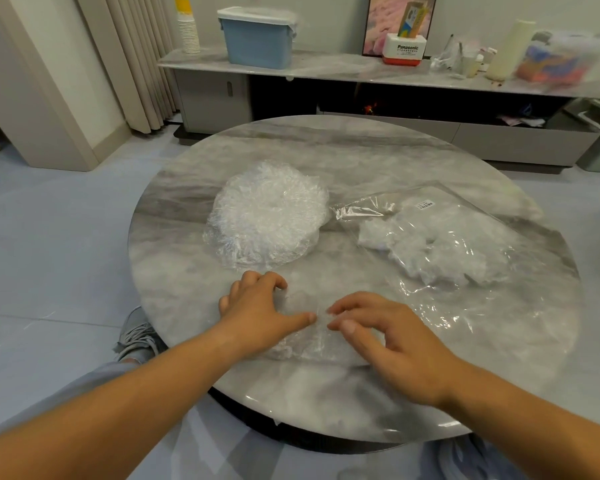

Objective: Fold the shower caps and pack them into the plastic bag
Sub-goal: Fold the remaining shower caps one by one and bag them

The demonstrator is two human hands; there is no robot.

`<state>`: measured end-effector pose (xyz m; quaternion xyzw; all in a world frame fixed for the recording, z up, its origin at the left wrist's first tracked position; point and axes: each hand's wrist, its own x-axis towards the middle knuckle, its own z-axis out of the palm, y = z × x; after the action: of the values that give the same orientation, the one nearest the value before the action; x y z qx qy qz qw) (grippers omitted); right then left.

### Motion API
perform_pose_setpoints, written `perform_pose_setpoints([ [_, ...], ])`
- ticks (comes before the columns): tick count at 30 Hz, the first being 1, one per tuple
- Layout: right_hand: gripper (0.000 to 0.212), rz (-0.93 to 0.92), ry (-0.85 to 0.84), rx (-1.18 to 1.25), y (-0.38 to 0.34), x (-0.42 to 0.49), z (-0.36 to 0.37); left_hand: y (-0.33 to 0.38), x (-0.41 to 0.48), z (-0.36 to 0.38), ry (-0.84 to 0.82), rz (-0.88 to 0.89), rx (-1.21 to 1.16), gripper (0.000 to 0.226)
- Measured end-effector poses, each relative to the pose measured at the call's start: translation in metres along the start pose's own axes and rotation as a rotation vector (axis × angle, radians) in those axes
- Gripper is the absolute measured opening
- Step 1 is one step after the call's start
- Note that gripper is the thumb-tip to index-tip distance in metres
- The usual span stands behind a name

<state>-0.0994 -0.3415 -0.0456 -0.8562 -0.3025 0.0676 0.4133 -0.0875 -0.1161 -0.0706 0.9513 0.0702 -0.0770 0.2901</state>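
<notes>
Hands meet over a clear shower cap (309, 344) lying flat at the near edge of the table (326, 150). The left hand (257, 313) rests on it with fingers curled; whether it grips is unclear. The right hand (388, 337) pinches the film. The plastic bag (447, 237) lies beyond, nearer the right hand.

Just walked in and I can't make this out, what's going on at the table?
A person seated at the round table is handling a clear cap near its front edge. The left hand rests on the cap, though a grip can't be confirmed, while the right hand pinches the film between thumb and fingers. A stack of unfolded caps waits beyond the hands. The bag on the right already holds some.
</notes>
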Motion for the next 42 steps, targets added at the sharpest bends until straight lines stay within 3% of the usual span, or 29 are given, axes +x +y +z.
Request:
perform_pose_setpoints([
  [4, 0.045, -0.201, -0.111, -0.347, 0.01, -0.021, 0.01, -0.016, 0.002, -0.016, -0.191, 0.075, -0.146, 0.05],
  [9, 0.042, -0.238, -0.224, -0.538, 0.016, -0.032, 0.019, -0.009, -0.003, -0.021, -0.252, 0.078, -0.31, 0.007],
  [12, 0.04, -0.266, -0.231, -0.587, 0.015, -0.032, 0.019, 0.0, -0.01, -0.018, -0.262, 0.092, -0.158, 0.05],
  [14, 0.041, -0.273, -0.237, -0.601, 0.014, -0.032, 0.019, 0.006, -0.017, -0.015, -0.22, 0.093, 0.027, 0.065],
  [19, 0.056, -0.212, -0.215, -0.589, 0.018, -0.039, 0.022, 0.0, -0.018, -0.015, -0.049, 0.077, 0.194, 0.05],
  [23, 0.046, -0.187, -0.195, -0.542, 0.019, -0.038, 0.025, 0.0, -0.02, -0.013, -0.005, 0.047, 0.246, 0.055],
  [29, 0.037, -0.144, -0.163, -0.53, 0.017, -0.04, 0.027, -0.008, -0.013, -0.015, -0.096, -0.031, -0.047, 0.065],
  [35, 0.037, -0.155, -0.14, -0.544, 0.012, -0.035, 0.027, -0.013, -0.011, -0.014, -0.1, -0.016, -0.249, 0.04],
  [42, 0.03, -0.192, 0.043, -0.549, -0.002, -0.026, 0.027, -0.016, -0.01, -0.009, -0.078, 0.001, -0.357, 0.03],
])
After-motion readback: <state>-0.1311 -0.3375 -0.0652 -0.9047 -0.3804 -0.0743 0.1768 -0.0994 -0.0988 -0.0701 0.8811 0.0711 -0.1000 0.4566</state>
